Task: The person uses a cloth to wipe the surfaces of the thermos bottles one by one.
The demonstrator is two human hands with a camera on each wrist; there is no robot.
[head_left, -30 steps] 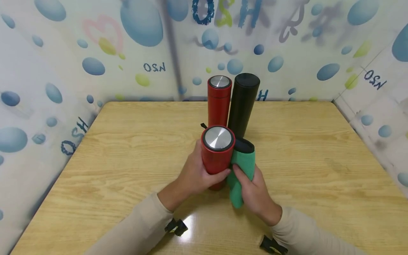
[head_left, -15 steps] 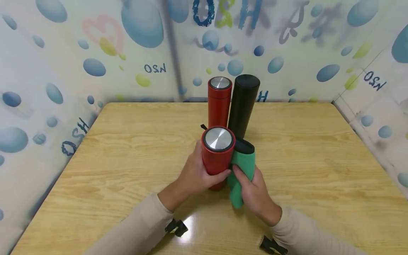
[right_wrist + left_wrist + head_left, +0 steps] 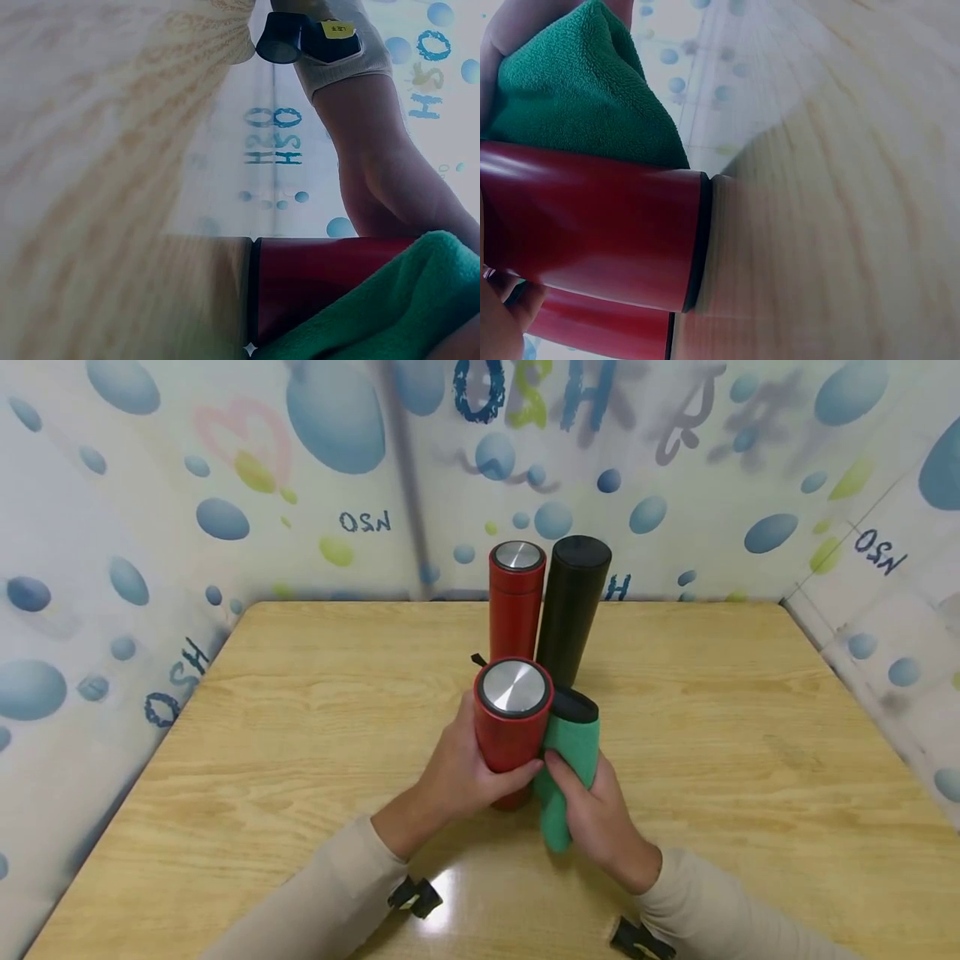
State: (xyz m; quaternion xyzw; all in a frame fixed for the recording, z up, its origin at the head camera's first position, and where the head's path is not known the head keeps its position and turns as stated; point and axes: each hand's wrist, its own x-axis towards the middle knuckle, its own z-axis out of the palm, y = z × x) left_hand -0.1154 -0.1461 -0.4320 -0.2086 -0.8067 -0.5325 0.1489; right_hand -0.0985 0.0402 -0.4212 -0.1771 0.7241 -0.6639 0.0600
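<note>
In the head view my left hand (image 3: 461, 768) grips a red thermos (image 3: 510, 739) with a silver disc on its lid; it stands upright on the table. My right hand (image 3: 603, 822) holds a green cloth (image 3: 573, 747) against the thermos's right side, thumb on top. In the left wrist view the thermos (image 3: 592, 225) has its dark base on the wood, the cloth (image 3: 585, 90) beside it. The right wrist view shows the cloth (image 3: 405, 300) partly covering the thermos (image 3: 322, 270). A dark oval top (image 3: 576, 703) shows just above the cloth; its lower part is hidden.
Behind the hands stand a second red thermos (image 3: 516, 610) with a silver lid disc and a tall black bottle (image 3: 573, 610), side by side. A small black tab (image 3: 478, 658) sticks out left of them. The wooden table (image 3: 337, 693) reaches a patterned wall (image 3: 675, 468).
</note>
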